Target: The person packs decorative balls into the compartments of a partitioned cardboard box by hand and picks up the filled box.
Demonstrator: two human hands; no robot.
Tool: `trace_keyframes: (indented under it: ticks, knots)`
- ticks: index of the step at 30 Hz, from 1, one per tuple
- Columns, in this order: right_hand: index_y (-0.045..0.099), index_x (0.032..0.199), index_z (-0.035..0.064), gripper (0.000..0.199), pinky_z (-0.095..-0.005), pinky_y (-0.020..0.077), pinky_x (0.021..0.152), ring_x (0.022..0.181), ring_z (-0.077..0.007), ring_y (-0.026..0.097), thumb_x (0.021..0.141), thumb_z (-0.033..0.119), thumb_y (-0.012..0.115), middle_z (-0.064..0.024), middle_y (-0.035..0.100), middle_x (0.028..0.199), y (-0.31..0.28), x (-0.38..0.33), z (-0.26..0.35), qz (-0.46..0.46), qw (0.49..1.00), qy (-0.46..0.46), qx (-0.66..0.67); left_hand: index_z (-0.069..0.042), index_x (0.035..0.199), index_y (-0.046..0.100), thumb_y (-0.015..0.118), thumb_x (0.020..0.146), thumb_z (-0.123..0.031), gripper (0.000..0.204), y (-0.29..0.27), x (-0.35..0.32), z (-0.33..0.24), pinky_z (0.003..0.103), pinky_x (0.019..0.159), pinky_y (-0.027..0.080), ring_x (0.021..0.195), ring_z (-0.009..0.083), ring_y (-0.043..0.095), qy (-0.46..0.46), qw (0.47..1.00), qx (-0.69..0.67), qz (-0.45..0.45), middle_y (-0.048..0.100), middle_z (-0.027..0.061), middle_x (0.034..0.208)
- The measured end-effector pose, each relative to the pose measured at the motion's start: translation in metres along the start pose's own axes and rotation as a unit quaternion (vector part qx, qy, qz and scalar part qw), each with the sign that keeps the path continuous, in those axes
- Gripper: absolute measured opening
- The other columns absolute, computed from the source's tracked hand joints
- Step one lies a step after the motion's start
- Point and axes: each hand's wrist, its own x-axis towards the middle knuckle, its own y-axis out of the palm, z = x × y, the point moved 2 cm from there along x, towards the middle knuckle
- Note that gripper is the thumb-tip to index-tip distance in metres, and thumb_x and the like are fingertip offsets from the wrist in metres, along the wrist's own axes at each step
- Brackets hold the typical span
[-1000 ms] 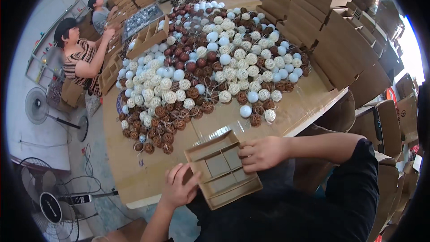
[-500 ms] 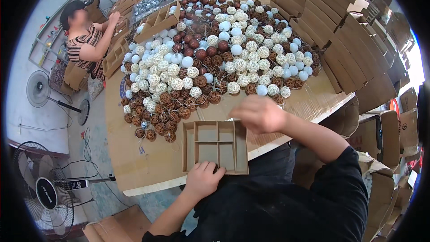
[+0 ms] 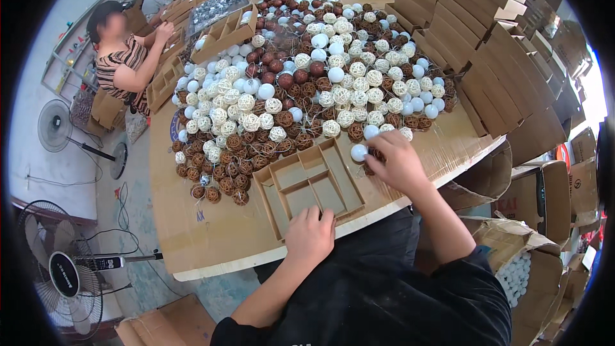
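In front of me a shallow cardboard box with dividers sits askew at the table's near edge, its compartments bare. My left hand grips its near wall, fingers curled over the edge. Right of the box, my right hand is closed, with a smooth white ball at the tips of its thumb and fingers. Just beyond lies the near edge of a big pile of balls: cream woven balls, brown woven balls, dark red balls and more white ones.
Stacked cardboard boxes line the table's right side. Another divided box rests beyond the pile at left. Co-workers sit around the far and left sides. A fan stands at lower left; an open carton of white balls is at lower right.
The divided box has turned counter-clockwise and shifted away from me. My right hand has moved right, and a white ball now shows at its fingertips. My left hand moved along with the box.
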Motion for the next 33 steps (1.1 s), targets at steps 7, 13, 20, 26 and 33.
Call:
trace_keyframes:
  ticks: [7,13,20,26,33]
  knots:
    - [0.067,0.117,0.0065,0.04,-0.0492,0.0464,0.097,0.111,-0.035,0.058,0.081,0.02,0.076,-0.0119,0.068,0.107,0.024,0.02,0.015,-0.003,0.997,-0.005,-0.081,-0.004,0.122,0.066,0.075,0.094,-0.026,0.037,-0.046,0.016,0.008,0.046,0.089,0.054,0.105,0.0375,0.066,-0.056,0.979,-0.194,0.037,0.069,0.0163,0.11]
    - [0.065,0.121,0.0034,0.039,-0.0473,0.0519,0.092,0.104,-0.0375,0.063,0.084,0.013,0.076,-0.0177,0.066,0.114,-0.016,-0.01,0.062,-0.017,0.998,0.009,0.054,-0.004,0.113,0.068,0.068,0.097,-0.018,0.021,-0.118,0.022,0.155,0.048,0.091,0.052,0.105,0.0399,0.066,-0.292,0.938,-0.029,-0.183,0.071,0.0183,0.11]
    - [0.065,0.116,0.0022,0.042,-0.0479,0.0511,0.094,0.108,-0.038,0.059,0.082,0.021,0.082,-0.0169,0.061,0.113,0.013,-0.037,0.063,0.057,0.997,0.029,0.046,-0.005,0.125,0.065,0.07,0.098,-0.019,0.031,-0.102,-0.01,0.203,0.043,0.096,0.053,0.114,0.034,0.068,-0.37,0.918,-0.057,-0.132,0.07,0.0168,0.12]
    - [0.063,0.128,0.0019,0.05,-0.0484,0.0481,0.102,0.115,-0.0404,0.057,0.083,0.018,0.078,-0.0199,0.06,0.122,0.005,-0.031,0.062,0.078,0.989,0.044,0.118,-0.001,0.114,0.066,0.068,0.092,-0.004,0.023,-0.077,-0.02,0.148,0.044,0.095,0.051,0.104,0.0334,0.064,-0.208,0.912,-0.096,-0.339,0.066,0.0151,0.115]
    - [0.062,0.123,0.0026,0.046,-0.0443,0.0492,0.099,0.112,-0.0366,0.059,0.08,0.01,0.076,-0.0164,0.061,0.119,-0.001,-0.019,0.061,0.089,0.988,0.063,0.112,-0.006,0.112,0.069,0.08,0.082,-0.014,0.033,-0.041,0.005,0.027,0.044,0.089,0.052,0.103,0.036,0.063,0.046,0.972,-0.194,-0.121,0.064,0.0136,0.114]
